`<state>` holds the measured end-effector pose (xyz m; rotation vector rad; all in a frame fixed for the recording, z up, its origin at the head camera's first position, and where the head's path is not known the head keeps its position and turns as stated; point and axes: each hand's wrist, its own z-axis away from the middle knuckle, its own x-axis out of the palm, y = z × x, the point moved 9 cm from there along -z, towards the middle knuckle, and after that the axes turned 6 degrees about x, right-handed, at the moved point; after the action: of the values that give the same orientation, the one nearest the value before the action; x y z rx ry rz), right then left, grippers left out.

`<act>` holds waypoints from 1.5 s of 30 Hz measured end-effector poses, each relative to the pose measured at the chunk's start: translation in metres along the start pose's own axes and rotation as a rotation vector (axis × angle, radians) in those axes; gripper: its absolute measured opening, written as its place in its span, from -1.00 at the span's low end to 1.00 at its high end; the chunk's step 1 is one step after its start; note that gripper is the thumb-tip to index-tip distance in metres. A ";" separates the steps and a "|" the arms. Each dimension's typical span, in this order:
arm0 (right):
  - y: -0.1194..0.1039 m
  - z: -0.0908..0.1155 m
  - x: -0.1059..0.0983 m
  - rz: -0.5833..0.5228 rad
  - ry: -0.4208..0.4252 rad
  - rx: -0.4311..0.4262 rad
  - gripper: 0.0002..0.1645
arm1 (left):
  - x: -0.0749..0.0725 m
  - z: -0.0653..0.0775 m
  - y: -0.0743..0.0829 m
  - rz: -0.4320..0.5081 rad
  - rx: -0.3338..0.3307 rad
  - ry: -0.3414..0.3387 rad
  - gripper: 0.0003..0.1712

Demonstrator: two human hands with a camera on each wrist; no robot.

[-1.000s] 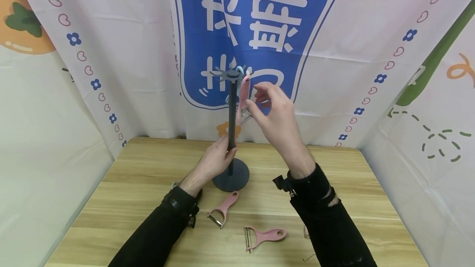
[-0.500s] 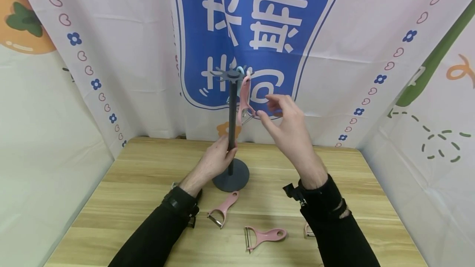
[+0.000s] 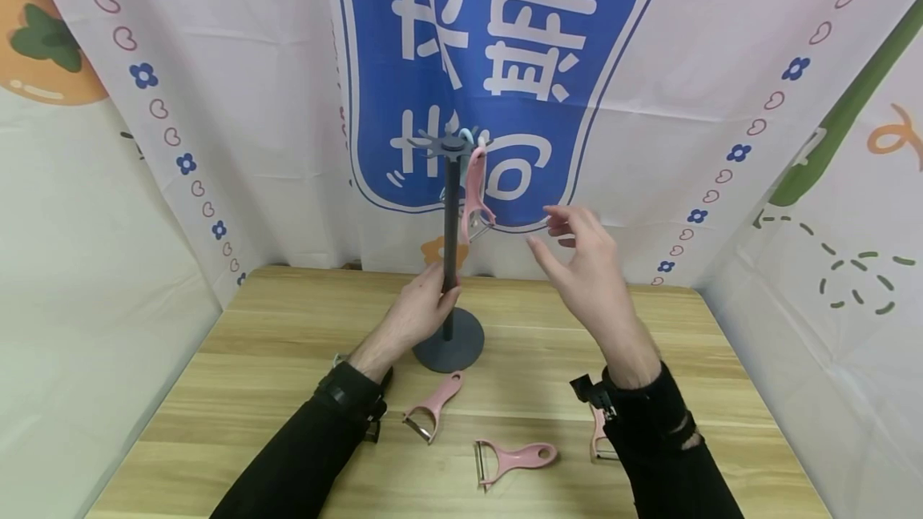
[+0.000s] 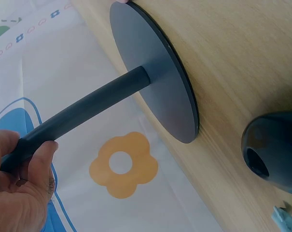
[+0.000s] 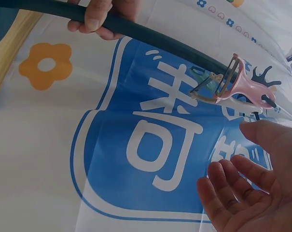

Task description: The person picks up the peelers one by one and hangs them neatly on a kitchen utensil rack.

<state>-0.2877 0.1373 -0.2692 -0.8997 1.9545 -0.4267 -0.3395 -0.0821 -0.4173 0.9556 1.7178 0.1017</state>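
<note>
My left hand (image 3: 418, 307) grips the pole of a dark hook stand (image 3: 451, 215), fingers and thumb around it in the left wrist view. From the stand's top hooks hangs a pink peeler (image 3: 474, 179), blade end down. A light blue peeler (image 3: 466, 136) hangs behind it, mostly hidden. My right hand (image 3: 587, 271) is in the air to the right, apart from the stand, fingers loosely bent and holding nothing. On the table lie a pink peeler (image 3: 441, 399) by the stand's base, another pink peeler (image 3: 526, 457) nearer me, and a third pink peeler (image 3: 598, 431) partly under my right sleeve.
The wooden table (image 3: 274, 343) backs onto a printed cloth (image 3: 252, 102). Beside the stand's round base in the left wrist view are a dark rounded object (image 4: 273, 150) and a light blue piece (image 4: 285, 220), cut off by the frame edge.
My right hand has drawn away from the hanging pink peeler, to the right and down. More of the pink peeler near my right sleeve now shows. The left hand has stayed on the pole.
</note>
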 end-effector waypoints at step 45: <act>0.121 0.066 0.009 0.175 -0.255 0.202 -0.35 | 0.000 0.000 0.000 -0.009 0.003 -0.001 -0.88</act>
<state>-0.2850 0.2160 -0.3826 -0.6167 1.7055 -0.3794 -0.3393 -0.0820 -0.4169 0.9496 1.7217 0.0927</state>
